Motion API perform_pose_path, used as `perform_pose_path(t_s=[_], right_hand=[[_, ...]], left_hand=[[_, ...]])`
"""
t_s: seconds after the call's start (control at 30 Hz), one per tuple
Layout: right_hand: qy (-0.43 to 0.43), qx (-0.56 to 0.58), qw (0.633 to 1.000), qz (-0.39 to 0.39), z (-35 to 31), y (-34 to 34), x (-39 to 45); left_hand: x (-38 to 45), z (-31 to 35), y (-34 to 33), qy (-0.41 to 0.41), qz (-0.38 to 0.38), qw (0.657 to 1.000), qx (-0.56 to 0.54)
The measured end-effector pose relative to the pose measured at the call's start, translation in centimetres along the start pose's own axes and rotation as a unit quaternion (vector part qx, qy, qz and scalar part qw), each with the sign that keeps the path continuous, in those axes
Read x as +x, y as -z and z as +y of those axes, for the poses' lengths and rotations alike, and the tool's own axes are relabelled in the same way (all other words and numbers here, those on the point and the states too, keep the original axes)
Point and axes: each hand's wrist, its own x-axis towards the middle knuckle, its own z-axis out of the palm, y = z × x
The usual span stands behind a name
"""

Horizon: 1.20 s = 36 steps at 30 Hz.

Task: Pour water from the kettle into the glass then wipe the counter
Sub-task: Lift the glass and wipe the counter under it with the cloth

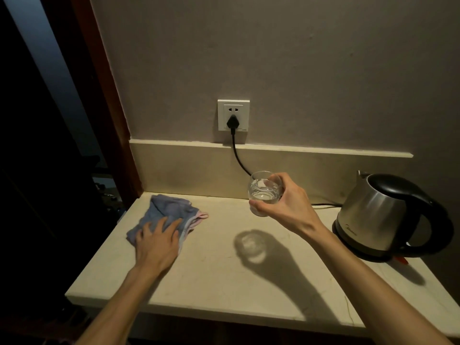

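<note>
My left fingers lie spread flat on the blue cloth. My right fingers wrap around the glass and hold it up in the air, with water inside. The kettle sits on its base at the right. To wipe the counter well, I think I should press the cloth down, slide it slowly, and keep the glass level.

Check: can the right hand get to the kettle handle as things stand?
Probably not yet. The right hand is shut on the glass, lifted off the counter. The path to the kettle handle looks free, but the glass must go down first.
</note>
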Motion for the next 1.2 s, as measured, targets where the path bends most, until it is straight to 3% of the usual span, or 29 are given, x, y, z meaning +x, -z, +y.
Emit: perform_pose_path(t_s=[0.27, 0.57, 0.73, 0.87, 1.03, 1.13, 1.2], right_hand=[[0.017, 0.007, 1.0, -0.004, -0.5, 0.3, 0.4], [0.017, 0.004, 1.0, -0.007, 0.4, 1.6, 0.0], [0.017, -0.008, 1.0, 0.001, 0.6, 2.3, -0.3], [0.018, -0.02, 1.0, 0.0, 1.0, 2.3, -0.2], [0.014, -0.014, 1.0, -0.001, 0.7, 2.1, -0.1], [0.014, -0.008, 1.0, -0.012, 0.7, 1.8, 0.1], [0.017, -0.01, 1.0, -0.014, 0.5, 1.5, 0.3]], left_hand=[[-5.1, 11.9, 0.6, -0.147, -0.032, 0.987, -0.054], [-10.9, 23.4, 1.0, -0.318, 0.001, 0.937, -0.143], [-13.7, 29.2, 0.3, -0.33, -0.078, 0.936, -0.096], [-13.1, 29.6, 1.5, -0.338, -0.079, 0.934, -0.081], [-10.4, 25.7, 1.4, -0.347, -0.004, 0.934, -0.086], [-7.8, 21.9, 0.8, -0.309, 0.038, 0.942, -0.127], [-6.1, 18.9, 0.6, -0.263, 0.024, 0.96, -0.095]])
